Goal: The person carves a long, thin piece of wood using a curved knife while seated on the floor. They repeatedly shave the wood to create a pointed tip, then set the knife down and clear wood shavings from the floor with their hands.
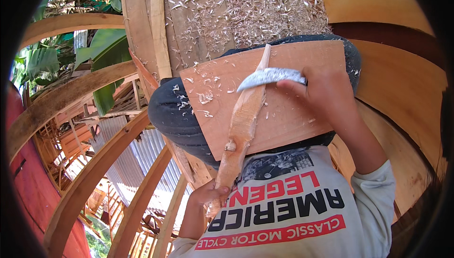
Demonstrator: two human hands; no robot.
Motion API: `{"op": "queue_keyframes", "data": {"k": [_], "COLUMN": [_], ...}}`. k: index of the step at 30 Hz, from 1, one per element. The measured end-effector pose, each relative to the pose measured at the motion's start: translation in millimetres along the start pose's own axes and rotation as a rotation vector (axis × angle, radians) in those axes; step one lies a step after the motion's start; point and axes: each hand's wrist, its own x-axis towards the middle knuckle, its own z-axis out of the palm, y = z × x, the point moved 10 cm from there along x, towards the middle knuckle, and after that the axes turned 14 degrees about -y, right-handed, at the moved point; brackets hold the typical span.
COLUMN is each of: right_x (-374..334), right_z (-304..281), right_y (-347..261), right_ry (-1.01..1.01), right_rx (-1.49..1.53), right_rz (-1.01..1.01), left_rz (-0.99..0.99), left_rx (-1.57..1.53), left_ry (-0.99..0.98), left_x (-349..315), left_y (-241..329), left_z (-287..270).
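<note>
A long piece of wood [246,116], roughly carved and tapering to a point at its far end, slants away from my body across a flat wooden board [298,111]. The board rests on my lap. My left hand [211,196] is closed round the near end of the carved piece, close to my shirt. In my right hand [324,90] is a curved knife [269,77] with a pale grey blade; my fingers hide its handle. The blade lies across the carved piece near its narrow far part. A few shavings [205,97] lie on the board.
Wood shavings [265,7] cover the plank floor [184,21] ahead. Curved wooden ribs [90,182] stand on the left, with leaves [106,52] and corrugated metal sheets [118,149] beyond them. Bent planks [392,73] form a wall on the right.
</note>
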Motion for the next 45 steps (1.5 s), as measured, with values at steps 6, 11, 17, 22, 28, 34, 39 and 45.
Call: {"op": "queue_keyframes", "data": {"k": [6, 11, 17, 22, 28, 34, 39, 45], "right_x": [19.5, -16.4, -5.2, -29.9, -9.1, -29.0, -39.5, -16.3], "right_z": [-38.9, 16.4, -4.5, 5.1, 14.3, -2.1, 33.5, 10.8], "right_y": [80.5, 0.5, 63.8, 25.8, 48.6, 44.7, 1.9, 52.4], "right_ry": [0.066, -0.179, -0.011, -0.107, -0.011, -0.048, -0.156, 0.003], "right_rx": [0.025, -0.042, 0.048, 0.109, -0.024, 0.078, 0.062, -0.008], "right_rz": [0.265, 0.02, 0.241, 0.051, 0.137, 0.09, -0.05, 0.139], "left_rz": [0.045, 0.047, 0.078, 0.013, 0.02, 0.016, 0.059, 0.038], "left_rx": [0.047, -0.004, -0.011, 0.008, -0.047, -0.039, -0.059, -0.063], "left_ry": [0.058, 0.003, 0.04, 0.01, 0.001, -0.002, -0.001, -0.067], "left_x": [7.1, 8.2, 2.6, 3.4, -0.3, 4.8, 4.5, 6.5], "left_y": [7.7, 19.6, 12.8, 4.0, 6.6, 10.9, 23.2, 10.6], "left_z": [0.5, 10.2, 6.2, 6.0, 8.4, 7.3, 11.6, 7.3]}}
